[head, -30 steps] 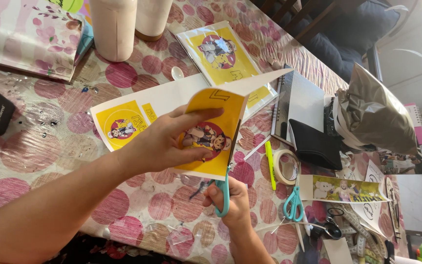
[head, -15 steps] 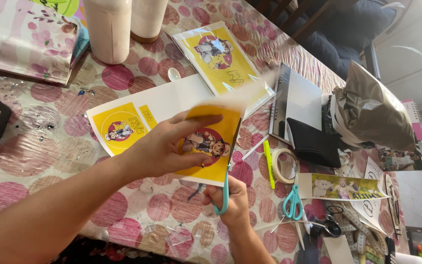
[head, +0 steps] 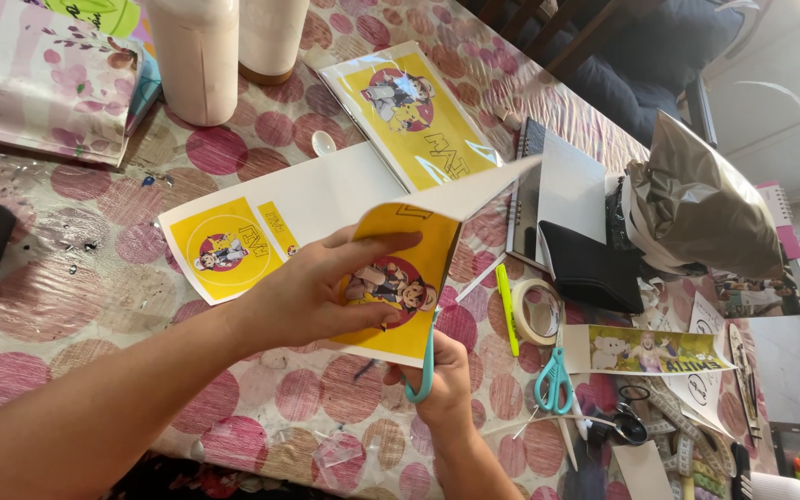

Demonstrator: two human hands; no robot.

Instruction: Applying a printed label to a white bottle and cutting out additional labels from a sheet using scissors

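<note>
My left hand (head: 312, 296) holds a yellow printed sheet (head: 409, 259) with a round cartoon picture, fingers spread across its face. The sheet bends upward, its white back flaring to the upper right. My right hand (head: 442, 384) sits just under the sheet's lower edge, gripping teal-handled scissors (head: 426, 366) whose blades run up along the sheet's right side. A second printed sheet (head: 233, 243) with a yellow square and small label lies flat on the table behind my left hand.
The spotted pink tablecloth (head: 76, 287) carries a sleeved yellow print (head: 409, 116), two pale cylinders (head: 201, 56), a black pouch (head: 590, 268), tape roll (head: 536, 313), yellow marker (head: 507, 308), another teal pair of scissors (head: 555, 380), a printed strip (head: 659, 350) and a crumpled silver bag (head: 706, 204).
The yellow sheet has been turned and lifted, its top now curling up toward the right. My right hand with the scissors has stayed under its lower edge.
</note>
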